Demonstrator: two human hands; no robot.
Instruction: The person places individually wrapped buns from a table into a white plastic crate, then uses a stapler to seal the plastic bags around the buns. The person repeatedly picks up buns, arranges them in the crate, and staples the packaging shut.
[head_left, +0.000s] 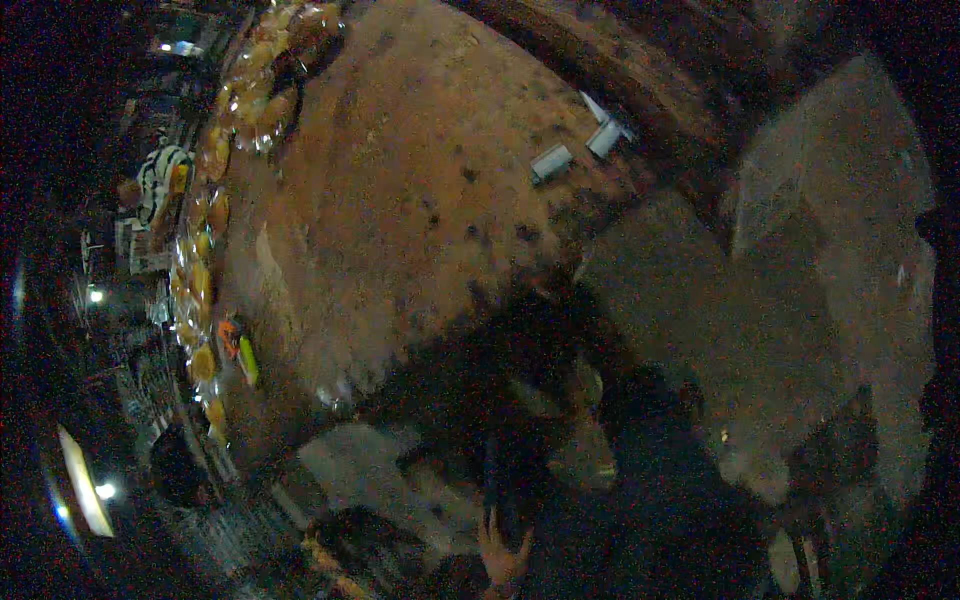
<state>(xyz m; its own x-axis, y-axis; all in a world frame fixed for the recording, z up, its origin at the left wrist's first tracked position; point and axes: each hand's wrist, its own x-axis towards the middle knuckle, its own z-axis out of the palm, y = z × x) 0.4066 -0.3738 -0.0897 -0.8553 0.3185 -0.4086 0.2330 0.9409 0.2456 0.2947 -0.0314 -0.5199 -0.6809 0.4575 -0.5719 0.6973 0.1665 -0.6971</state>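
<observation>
The scene is very dark and blurred. Low in the middle, a bare hand (502, 551), apparently my left hand, shows with its fingers spread and nothing visible in it. Deep shadow lies just above it, beside a pale grey piece (367, 457) that looks like cloth or sheet. My right hand cannot be made out. Beyond the shadow stretches a broad brown, dark-spotted surface (390, 187). Two small whitish block-like objects, one (551, 163) lying apart and one (604, 139) with a thin pale flap, rest near its upper right edge.
Shiny clear-wrapped yellow-orange items (259, 97) line the left edge. Near them lie an orange-and-lime object (240, 349) and a black-and-white striped thing (163, 184). Large greyish sheets (750, 300) cover the right side. Bright lights (86, 480) glare at lower left.
</observation>
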